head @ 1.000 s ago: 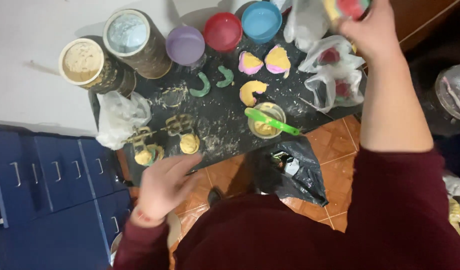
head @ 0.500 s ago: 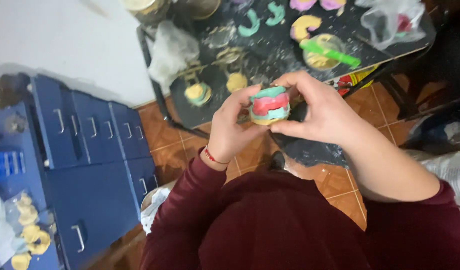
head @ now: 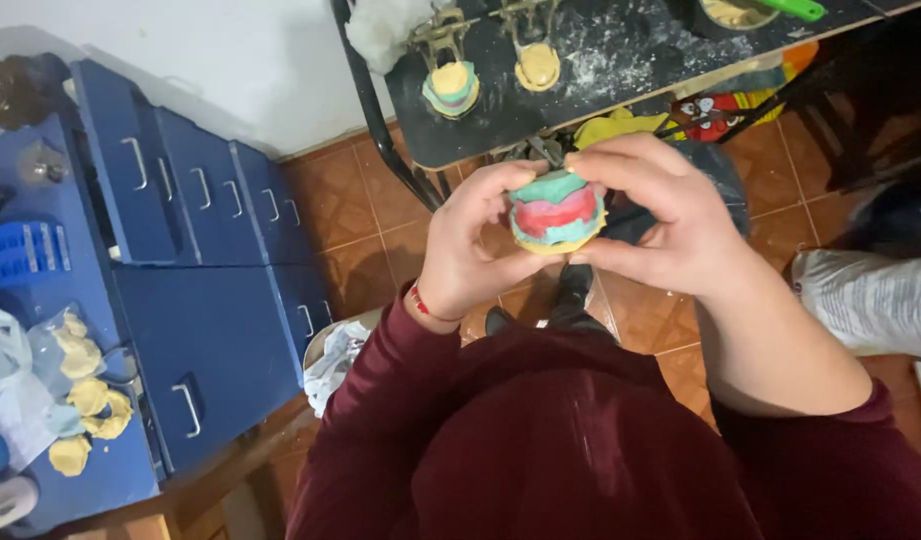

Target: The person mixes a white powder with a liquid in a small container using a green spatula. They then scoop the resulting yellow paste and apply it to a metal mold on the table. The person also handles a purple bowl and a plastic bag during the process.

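Observation:
A round layered lump of dough (head: 556, 210), teal on top, red in the middle and yellow below, is pinched between both my hands above the tiled floor. My left hand (head: 476, 240) grips its left side with thumb and fingers. My right hand (head: 661, 215) wraps its right side and top. Both arms wear dark red sleeves, and a red band circles my left wrist.
A black table (head: 621, 90) dusted with powder stands ahead, holding two metal moulds with coloured dough (head: 451, 85) and a green tool (head: 801, 8). Blue drawer cabinets (head: 181, 250) stand at left, with yellow dough pieces in a bag (head: 81, 400) on top. A white sack (head: 871, 300) lies at right.
My right hand brought the layered dough lump down from the far table edge, my left hand joined it, and the view has tilted down towards the floor and cabinets.

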